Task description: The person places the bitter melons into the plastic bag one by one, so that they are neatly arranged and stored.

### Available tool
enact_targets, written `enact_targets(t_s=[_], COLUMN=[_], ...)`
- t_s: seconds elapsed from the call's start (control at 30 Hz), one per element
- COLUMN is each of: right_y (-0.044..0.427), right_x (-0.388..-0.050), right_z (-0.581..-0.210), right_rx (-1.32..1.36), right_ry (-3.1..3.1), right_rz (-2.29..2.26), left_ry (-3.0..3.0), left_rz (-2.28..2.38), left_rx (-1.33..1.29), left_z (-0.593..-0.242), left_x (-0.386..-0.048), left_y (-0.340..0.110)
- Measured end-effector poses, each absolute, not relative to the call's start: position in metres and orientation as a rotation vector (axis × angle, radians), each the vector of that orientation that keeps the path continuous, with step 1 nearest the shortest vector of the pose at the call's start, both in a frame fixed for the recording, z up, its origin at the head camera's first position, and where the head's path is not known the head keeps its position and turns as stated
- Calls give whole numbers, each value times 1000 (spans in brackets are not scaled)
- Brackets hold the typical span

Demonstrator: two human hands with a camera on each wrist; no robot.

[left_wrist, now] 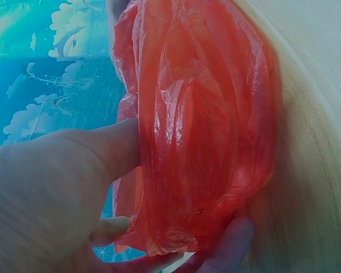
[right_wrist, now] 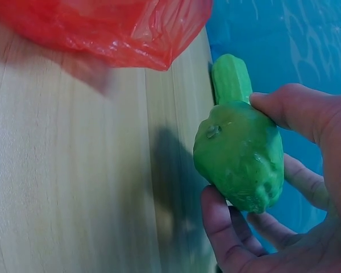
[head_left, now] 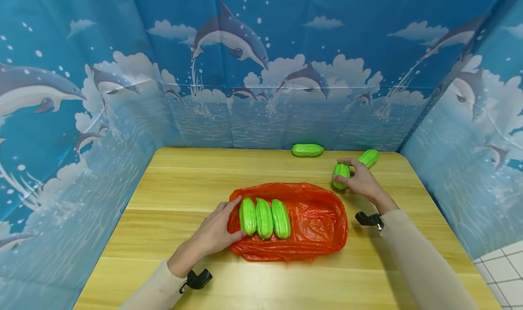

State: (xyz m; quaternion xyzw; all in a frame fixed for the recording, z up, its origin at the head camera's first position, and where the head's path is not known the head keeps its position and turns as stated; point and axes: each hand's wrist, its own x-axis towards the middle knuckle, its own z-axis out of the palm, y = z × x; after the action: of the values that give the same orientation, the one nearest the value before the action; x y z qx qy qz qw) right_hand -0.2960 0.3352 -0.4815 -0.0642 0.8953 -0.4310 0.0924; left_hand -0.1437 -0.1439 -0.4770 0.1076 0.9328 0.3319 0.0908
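A red plastic bag [head_left: 314,219] lies open on the wooden table, three green ribbed vegetables [head_left: 264,219] side by side in its left half. My left hand [head_left: 214,228] grips the bag's left edge, thumb at the near side; in the left wrist view its fingers are around the red plastic [left_wrist: 199,131]. Beyond the bag's right back corner, my right hand [head_left: 361,180] holds another green vegetable [head_left: 341,175] between thumb and fingers. The right wrist view shows that vegetable [right_wrist: 238,156] end-on in the hand [right_wrist: 307,187].
One green vegetable [head_left: 308,150] lies at the table's back edge, and another [head_left: 368,158] just behind my right hand. A blue curtain with dolphins [head_left: 261,115] stands along the back and both sides of the table [head_left: 184,178]. White tiles [head_left: 502,267] show at the lower right.
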Motion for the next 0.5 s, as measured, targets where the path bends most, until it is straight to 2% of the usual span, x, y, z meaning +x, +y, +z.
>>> enact_targets(t_s=[0.5], right_y=[331], right_x=[-285], right_z=[-468], right_rx=[-290], right_ry=[2746], right_rz=[-1266], left_ry=[2767], left_rz=[985], left_rx=[336], left_z=[-476], left_x=[-143], left_y=[-142])
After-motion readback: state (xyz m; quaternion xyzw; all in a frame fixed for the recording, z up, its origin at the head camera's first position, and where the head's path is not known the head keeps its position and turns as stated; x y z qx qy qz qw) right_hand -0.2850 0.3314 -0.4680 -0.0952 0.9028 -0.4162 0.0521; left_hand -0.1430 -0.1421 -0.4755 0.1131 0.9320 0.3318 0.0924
